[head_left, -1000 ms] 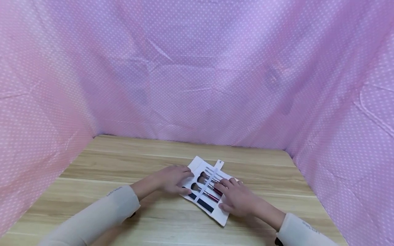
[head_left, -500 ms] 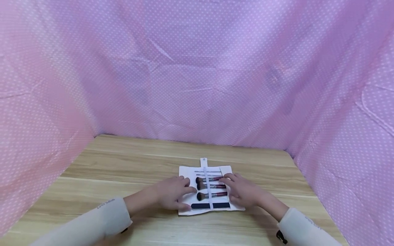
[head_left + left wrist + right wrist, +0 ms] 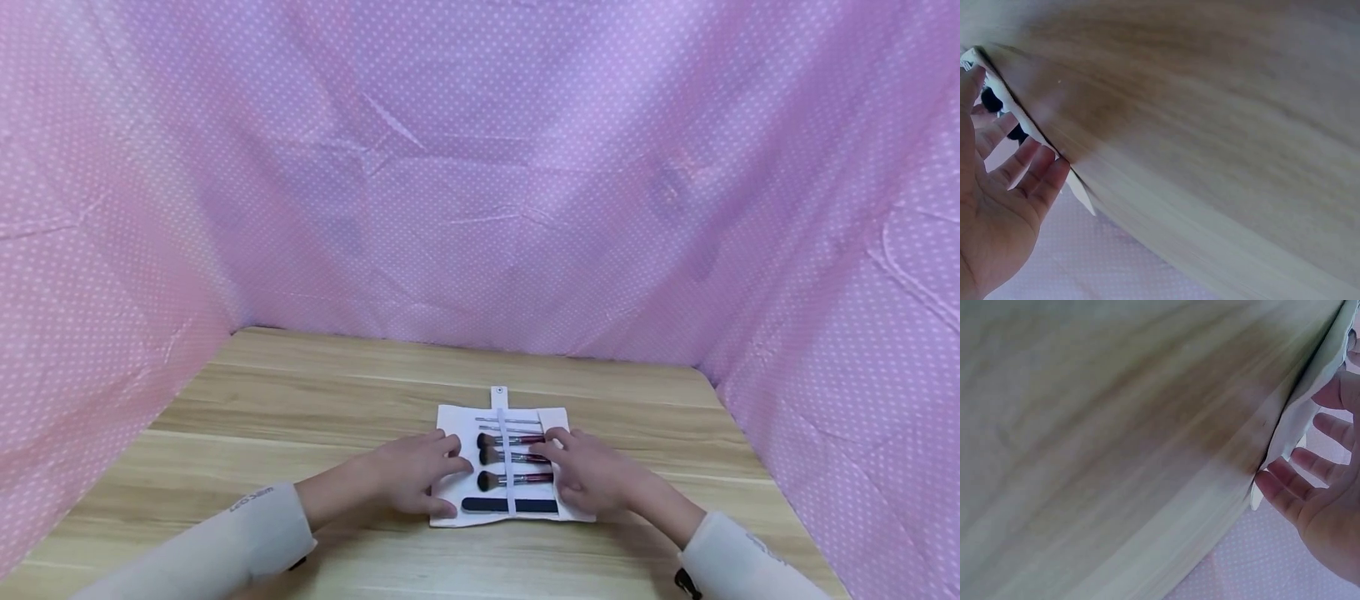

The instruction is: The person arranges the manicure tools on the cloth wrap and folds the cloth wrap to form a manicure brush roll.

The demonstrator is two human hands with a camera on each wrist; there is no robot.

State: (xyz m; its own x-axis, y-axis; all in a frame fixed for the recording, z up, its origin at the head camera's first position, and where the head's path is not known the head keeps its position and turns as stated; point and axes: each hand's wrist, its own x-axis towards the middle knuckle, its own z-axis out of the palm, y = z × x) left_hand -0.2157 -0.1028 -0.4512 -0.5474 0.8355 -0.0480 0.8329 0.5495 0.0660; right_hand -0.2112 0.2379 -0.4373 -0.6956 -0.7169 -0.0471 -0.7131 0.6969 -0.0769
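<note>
A white fabric brush case lies unrolled flat on the table. In it sit several makeup brushes with dark tips and red handles. Two thin silver tools lie beyond them, and a black nail file on the near side. A white elastic band crosses them all. My left hand rests on the case's left edge, fingers bent loosely; the left wrist view shows its fingertips touching that edge. On the right edge my right hand rests likewise, covering some handle ends.
A strap with a snap sticks out from the far side of the case. The wooden table runs back to a pink dotted cloth, which also hangs at both sides.
The case was tilted and has been turned counterclockwise until it lies square to me. Both hands moved with it at its edges. In the last half second it barely shifted.
</note>
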